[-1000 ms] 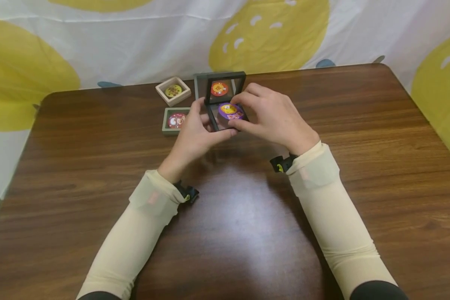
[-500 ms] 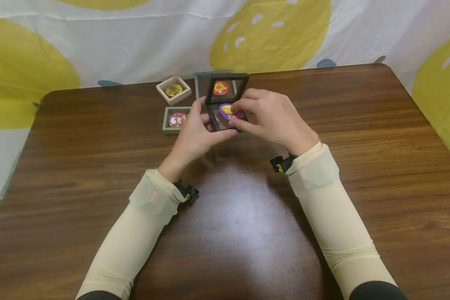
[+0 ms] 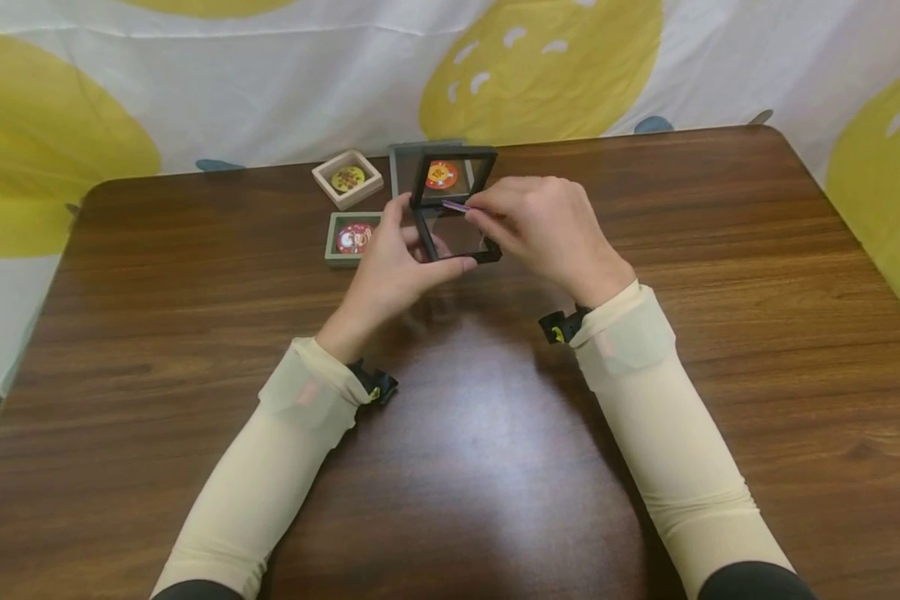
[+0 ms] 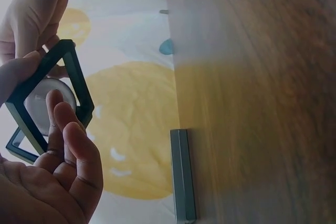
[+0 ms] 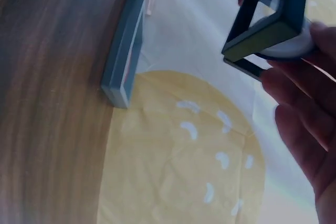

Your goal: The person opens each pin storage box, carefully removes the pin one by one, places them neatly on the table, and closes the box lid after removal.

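My left hand (image 3: 393, 262) grips a small black hinged display frame (image 3: 420, 177) by its side, thumb along the near edge and fingers beneath. The frame stands unfolded, its upper half raised, with clear film in both halves. My right hand (image 3: 547, 225) pinches a purple-edged round badge (image 3: 453, 206) between thumb and fingers. Tilted nearly edge-on, the badge is above the lower film, near the hinge. In the left wrist view, the badge's pale back (image 4: 39, 103) shows through the frame (image 4: 79, 82). The right wrist view has the badge (image 5: 291, 48) beside the frame's corner.
Left of the hands are a light wooden box (image 3: 328, 185) with a yellow disc and a grey-green box (image 3: 332, 250) with a red one. A larger grey box (image 3: 396, 167) behind holds an orange-red disc (image 3: 442, 175). A patterned cloth (image 3: 330, 75) hangs along the table's back edge.
The badge, earlier showing its purple and yellow face over the lower half, is now tipped edge-on and raised towards the hinge by my right hand. My left hand keeps its grip.
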The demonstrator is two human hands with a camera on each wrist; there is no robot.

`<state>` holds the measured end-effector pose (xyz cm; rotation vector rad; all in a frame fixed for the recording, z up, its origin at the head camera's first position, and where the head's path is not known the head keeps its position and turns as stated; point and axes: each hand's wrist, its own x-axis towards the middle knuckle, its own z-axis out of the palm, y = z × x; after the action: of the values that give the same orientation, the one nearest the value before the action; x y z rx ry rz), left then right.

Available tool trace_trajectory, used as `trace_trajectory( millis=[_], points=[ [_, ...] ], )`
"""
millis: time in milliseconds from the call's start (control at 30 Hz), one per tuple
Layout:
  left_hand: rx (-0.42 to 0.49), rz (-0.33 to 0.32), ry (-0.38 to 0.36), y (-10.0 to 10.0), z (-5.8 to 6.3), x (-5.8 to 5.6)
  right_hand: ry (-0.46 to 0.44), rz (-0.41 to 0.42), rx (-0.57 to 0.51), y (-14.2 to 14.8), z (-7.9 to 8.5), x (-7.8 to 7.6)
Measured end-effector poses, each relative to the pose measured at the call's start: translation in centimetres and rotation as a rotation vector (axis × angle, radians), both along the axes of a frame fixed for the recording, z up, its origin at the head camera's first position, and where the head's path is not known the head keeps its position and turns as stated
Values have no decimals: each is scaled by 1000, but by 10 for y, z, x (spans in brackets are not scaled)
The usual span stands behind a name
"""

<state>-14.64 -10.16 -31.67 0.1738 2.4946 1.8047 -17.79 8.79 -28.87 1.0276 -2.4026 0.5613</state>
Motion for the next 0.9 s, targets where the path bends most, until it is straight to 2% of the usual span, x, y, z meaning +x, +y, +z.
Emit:
trace_trajectory(
  millis=[133,267,333,533,600,700,900],
  points=[
    [3,0,9,0,0,0,7,-34,-98,1,-5,-5],
    [22,12,5,-1,0,0,-87,-52,-259,1,-8,-10],
    [30,15,2,-1,1,1,-204,-99,-353,2,-8,-12],
    [39,22,-6,0,1,1,-779,-246,-747,8,-3,-18],
    [35,27,-8,0,1,1,-886,-267,-846,10,-1,-19],
    [30,31,-7,0,2,1,-951,-296,-919,13,1,-20],
    [31,30,-23,-1,2,2,-987,-316,-927,14,2,-21]
  ],
)
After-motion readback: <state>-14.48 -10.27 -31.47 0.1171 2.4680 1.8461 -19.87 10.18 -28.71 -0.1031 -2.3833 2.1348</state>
